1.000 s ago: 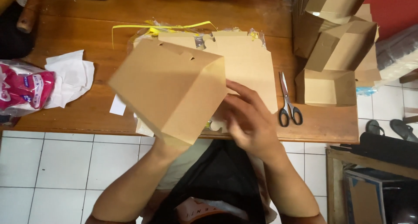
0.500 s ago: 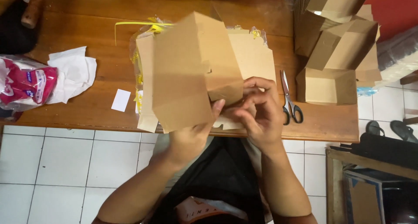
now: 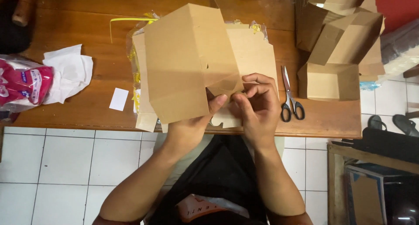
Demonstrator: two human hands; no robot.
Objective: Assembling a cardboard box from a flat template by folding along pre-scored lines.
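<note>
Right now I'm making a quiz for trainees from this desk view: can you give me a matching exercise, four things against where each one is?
Things:
1. scissors
2. white tissue
3. small white card
4. folded boxes

Places:
A. far left, beside a pink packet
B. stacked at the table's right end
C. just right of the right hand
D. lying alone, left of the flat cardboard stack

Pairs: 1-C, 2-A, 3-D, 4-B

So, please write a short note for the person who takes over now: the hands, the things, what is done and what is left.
Left hand: holds the half-folded box from below, thumb on its lower corner.
Right hand: pinches the box's flap at that corner.
Flat blanks lie under it on the table; scissors to the right; folded boxes at far right.
Done: several boxes folded.
Left: this box is not yet closed; blanks remain.
</note>
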